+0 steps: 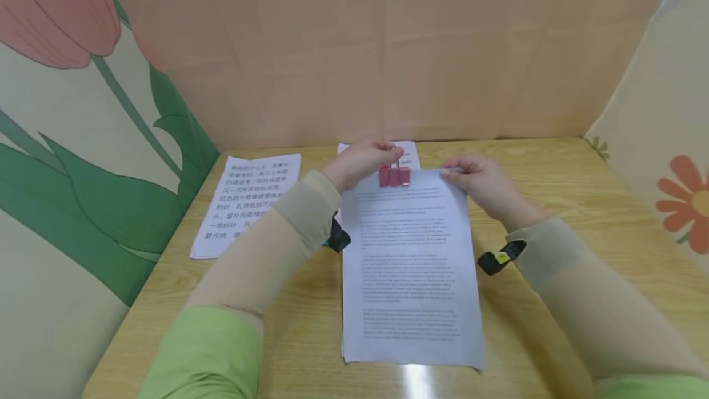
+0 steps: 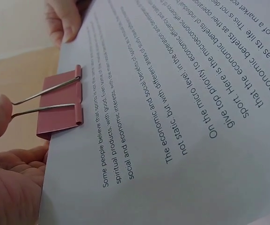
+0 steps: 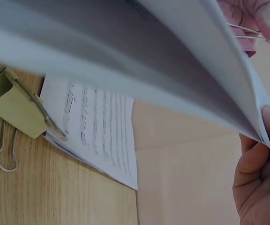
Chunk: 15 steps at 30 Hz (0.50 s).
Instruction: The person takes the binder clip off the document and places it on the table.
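Note:
A sheaf of printed papers [image 1: 410, 276] is held up by its top edge above the wooden table. A pink binder clip [image 1: 394, 177] with silver wire handles sits on that top edge, left of the middle. My left hand [image 1: 360, 165] pinches the clip by its handles; the left wrist view shows the thumb at the handle tips and curled fingers behind the clip [image 2: 60, 105]. My right hand [image 1: 487, 186] pinches the sheaf's top right corner, thumb in front and fingers behind, as the right wrist view also shows. The sheets [image 3: 172, 61] bow apart below that grip.
Another printed stack [image 1: 249, 189] lies at the table's left, partly behind my left forearm. Behind the held papers lies a further stack [image 1: 407, 151]; in the right wrist view, a yellow binder clip [image 3: 20, 110] grips a stack on the wooden table [image 3: 78, 197]. A cloth-covered wall [image 1: 388, 66] stands behind.

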Each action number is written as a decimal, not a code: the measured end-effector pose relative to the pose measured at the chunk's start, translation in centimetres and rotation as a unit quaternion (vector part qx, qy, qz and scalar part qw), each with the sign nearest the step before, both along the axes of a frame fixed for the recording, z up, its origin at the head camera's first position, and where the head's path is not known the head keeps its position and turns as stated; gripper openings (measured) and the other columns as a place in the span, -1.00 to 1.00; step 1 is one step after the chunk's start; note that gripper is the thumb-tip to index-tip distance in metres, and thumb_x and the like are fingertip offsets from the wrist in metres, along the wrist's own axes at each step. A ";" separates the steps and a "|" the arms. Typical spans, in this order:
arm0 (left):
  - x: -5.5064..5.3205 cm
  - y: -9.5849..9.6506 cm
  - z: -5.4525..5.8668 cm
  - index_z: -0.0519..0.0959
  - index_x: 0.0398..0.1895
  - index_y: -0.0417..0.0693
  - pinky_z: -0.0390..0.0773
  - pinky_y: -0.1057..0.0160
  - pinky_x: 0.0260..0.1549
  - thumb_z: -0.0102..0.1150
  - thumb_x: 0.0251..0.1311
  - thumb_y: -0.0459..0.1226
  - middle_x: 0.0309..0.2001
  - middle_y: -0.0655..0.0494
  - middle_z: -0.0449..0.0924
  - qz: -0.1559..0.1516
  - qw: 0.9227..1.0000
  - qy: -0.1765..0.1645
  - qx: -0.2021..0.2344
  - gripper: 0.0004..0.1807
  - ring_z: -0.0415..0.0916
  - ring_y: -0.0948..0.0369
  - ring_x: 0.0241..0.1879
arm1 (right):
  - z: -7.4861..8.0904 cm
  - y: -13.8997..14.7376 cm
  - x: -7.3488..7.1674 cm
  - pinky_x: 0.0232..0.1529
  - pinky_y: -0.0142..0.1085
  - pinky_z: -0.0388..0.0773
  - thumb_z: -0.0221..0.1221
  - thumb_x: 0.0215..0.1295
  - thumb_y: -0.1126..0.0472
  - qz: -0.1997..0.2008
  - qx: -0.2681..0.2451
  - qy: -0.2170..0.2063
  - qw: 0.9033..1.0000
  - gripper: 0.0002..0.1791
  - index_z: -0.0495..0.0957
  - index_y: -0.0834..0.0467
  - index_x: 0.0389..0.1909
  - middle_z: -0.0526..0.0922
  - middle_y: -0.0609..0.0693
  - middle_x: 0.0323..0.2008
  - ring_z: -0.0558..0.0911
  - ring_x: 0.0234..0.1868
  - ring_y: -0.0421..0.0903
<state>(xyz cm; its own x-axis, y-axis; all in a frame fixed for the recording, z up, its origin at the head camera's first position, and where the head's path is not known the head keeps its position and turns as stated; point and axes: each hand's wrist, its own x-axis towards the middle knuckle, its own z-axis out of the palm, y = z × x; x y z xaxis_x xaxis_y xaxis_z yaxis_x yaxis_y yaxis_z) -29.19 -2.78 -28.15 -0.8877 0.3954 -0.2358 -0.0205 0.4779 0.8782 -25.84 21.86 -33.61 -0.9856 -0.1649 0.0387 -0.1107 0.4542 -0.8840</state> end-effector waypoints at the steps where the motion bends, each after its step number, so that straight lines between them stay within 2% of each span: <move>1: 0.0 0.0 0.0 0.54 0.08 -0.01 0.24 0.05 0.29 0.09 0.34 -0.02 0.11 0.15 0.51 0.003 1.000 0.000 0.002 -0.63 0.32 0.13 0.23 | -0.1 0.0 0.0 -0.24 -0.31 0.48 0.11 0.41 0.11 0.001 0.000 -0.001 1.000 -0.66 0.57 0.33 -0.05 0.59 0.11 -0.17 0.56 -0.23 -0.11; 10: -0.1 -0.2 0.2 0.54 0.06 -0.02 0.30 0.05 0.24 0.09 0.34 -0.04 0.09 0.12 0.51 0.020 0.999 0.013 0.037 -0.65 0.37 0.13 0.18 | -0.4 0.3 0.0 -0.17 -0.21 0.46 0.11 0.41 0.08 -0.001 0.002 -0.043 0.999 -0.67 0.57 0.28 -0.04 0.62 0.14 -0.14 0.57 -0.19 -0.02; 15: -0.1 -0.5 0.3 0.52 0.09 0.01 0.28 -0.01 0.26 0.07 0.35 -0.03 0.11 0.13 0.50 0.024 0.998 0.017 0.048 -0.64 0.36 0.12 0.19 | -0.7 0.5 0.1 -0.17 -0.22 0.48 0.12 0.40 0.09 -0.004 -0.001 -0.044 0.999 -0.65 0.56 0.30 -0.04 0.63 0.14 -0.16 0.58 -0.20 -0.02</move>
